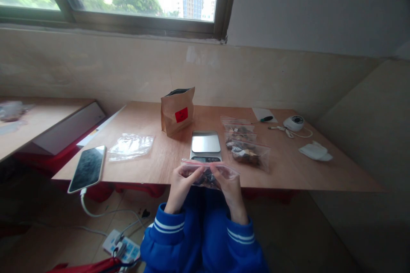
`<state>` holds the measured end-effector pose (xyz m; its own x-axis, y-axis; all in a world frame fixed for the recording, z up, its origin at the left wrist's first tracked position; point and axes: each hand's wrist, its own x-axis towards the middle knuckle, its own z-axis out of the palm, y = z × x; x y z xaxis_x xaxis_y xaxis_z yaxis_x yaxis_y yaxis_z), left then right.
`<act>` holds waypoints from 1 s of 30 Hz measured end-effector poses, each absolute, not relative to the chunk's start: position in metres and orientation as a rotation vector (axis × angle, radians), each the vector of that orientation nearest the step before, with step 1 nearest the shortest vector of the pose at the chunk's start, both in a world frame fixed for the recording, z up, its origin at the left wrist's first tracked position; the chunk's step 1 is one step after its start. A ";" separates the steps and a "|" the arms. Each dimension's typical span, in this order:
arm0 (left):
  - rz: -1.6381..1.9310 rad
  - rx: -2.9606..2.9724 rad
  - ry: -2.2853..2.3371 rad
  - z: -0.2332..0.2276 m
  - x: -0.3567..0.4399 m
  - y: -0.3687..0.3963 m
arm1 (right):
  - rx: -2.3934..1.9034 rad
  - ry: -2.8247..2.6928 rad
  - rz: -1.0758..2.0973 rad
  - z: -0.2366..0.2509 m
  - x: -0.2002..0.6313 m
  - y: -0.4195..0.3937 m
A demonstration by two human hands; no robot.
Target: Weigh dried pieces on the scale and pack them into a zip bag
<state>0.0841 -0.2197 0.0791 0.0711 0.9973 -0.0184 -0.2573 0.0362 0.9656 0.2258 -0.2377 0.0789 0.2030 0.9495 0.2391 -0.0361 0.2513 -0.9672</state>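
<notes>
Both hands, my left hand [183,184] and right hand [228,187], are pinching a filled zip bag [209,175] at the bench [288,166] edge, just before the kitchen scale [205,143]; more filled zip bags [245,147] are lying to its right.

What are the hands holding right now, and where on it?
Both the left hand and right hand grip one clear zip-top plastic bag of dark pieces, fingers pinching near its red-lined top edge.

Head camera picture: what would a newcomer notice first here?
First, both hands at the table's near edge: the left hand and right hand hold a zip bag with dark contents. Just behind it sits a small scale, and farther back stands a brown paper bag with a red label.
</notes>
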 end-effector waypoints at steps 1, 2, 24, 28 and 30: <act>1.256 1.027 0.972 0.078 0.085 -0.220 | -1.070 -1.131 0.910 0.079 0.226 -0.238; 1.260 1.029 0.964 0.078 0.085 -0.220 | -1.072 -1.132 0.903 0.079 0.225 -0.238; 1.292 1.093 1.018 0.082 0.087 -0.223 | -1.044 -1.098 0.924 0.087 0.211 -0.238; 1.303 1.090 1.044 0.085 0.085 -0.224 | -1.075 -1.097 0.890 0.084 0.210 -0.237; 1.303 1.093 1.046 0.085 0.085 -0.225 | -1.086 -1.105 0.852 0.082 0.210 -0.235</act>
<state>0.0853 -0.2246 0.0848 0.0098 0.9996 0.0278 -0.1889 -0.0255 0.9817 0.2099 -0.2355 0.0818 0.2553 0.9315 0.2591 -0.0130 0.2712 -0.9624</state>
